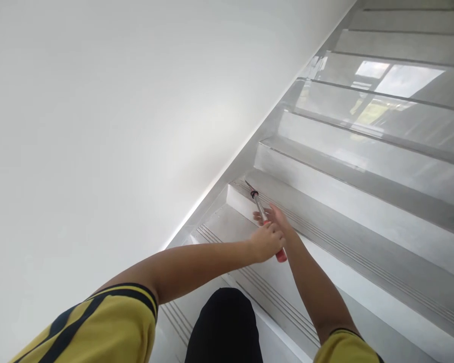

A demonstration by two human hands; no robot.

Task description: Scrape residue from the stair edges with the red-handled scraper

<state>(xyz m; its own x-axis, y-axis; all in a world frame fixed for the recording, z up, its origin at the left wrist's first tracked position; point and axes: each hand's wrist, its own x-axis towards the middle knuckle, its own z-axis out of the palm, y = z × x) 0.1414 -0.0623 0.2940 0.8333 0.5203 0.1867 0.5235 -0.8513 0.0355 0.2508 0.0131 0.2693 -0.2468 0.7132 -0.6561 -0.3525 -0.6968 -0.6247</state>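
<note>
No containers in view. Left hand (268,242) wrapped tight around a scraper (264,218), a long tool with a red-ended handle, its tip at the corner of a pale stair step (325,201) by the white wall (98,126). Right hand (274,216) lies beside the shaft, fingers spread; its grip is partly hidden, cannot tell. Tool tip too small to make out.

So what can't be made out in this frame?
Head view only:
- Tool tip: too small to tell its type or whether it touches the step.
- Tool handle: mostly covered by the left hand.
- Right hand: fingers partly hidden behind the tool and left hand.
</note>
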